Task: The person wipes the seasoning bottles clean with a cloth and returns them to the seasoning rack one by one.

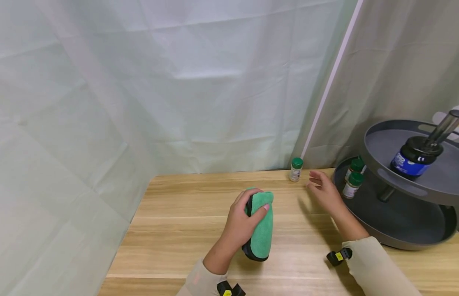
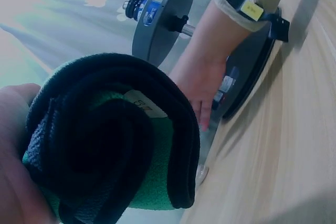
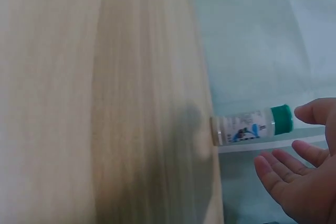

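My left hand (image 1: 239, 222) grips a rolled towel (image 1: 263, 230), green outside with black edging, above the middle of the wooden table. Seen from its end in the left wrist view, the towel (image 2: 181, 145) shows a dark inner side and a small white tag. My right hand (image 1: 327, 196) holds nothing, its fingers spread and loosely bent just right of a small spice jar (image 1: 295, 172). That jar stands upright at the table's back edge, with a green cap and a printed label. In the right wrist view, thumb and fingers lie on either side of the line of the jar's cap (image 3: 282, 119), apart from it.
At the right stands a grey two-tier round tray (image 1: 399, 224). Its lower tier holds green-capped jars (image 1: 351, 187) close to my right forearm. On the upper tier sits a dark jar with a blue label (image 1: 409, 164), a grey cylinder beside it. Pale curtains (image 1: 222, 102) hang behind the table (image 1: 170, 230).
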Tool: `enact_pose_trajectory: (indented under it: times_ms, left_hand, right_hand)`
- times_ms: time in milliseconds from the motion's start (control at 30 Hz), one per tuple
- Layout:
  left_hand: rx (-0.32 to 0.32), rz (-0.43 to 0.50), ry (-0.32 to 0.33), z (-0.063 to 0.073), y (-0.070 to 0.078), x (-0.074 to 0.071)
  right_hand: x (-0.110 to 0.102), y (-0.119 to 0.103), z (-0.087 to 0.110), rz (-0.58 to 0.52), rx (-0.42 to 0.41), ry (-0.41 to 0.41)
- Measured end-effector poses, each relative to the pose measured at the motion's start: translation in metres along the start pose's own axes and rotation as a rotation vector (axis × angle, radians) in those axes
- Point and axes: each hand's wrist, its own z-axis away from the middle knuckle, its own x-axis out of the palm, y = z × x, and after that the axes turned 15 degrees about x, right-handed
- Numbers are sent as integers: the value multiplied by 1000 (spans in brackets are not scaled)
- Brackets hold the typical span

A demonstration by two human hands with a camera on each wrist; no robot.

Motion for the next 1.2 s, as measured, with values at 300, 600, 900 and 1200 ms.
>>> enact_pose_trajectory:
  times_ms: [300, 600, 900, 1200]
  left_hand:
    - [-8, -4, -2, 0, 0, 0]
    - [-9, -1, -5, 0, 2, -1]
    - [-13, 8, -2, 0, 2, -1]
    - [-8, 10, -5, 0, 3, -2]
  right_hand:
    - [16, 5, -28, -3, 23, -6]
    - [22, 0, -48, -17, 133, -19]
    - [32, -6, -61, 17, 143, -15]
    - [36, -3, -66, 37, 164, -36]
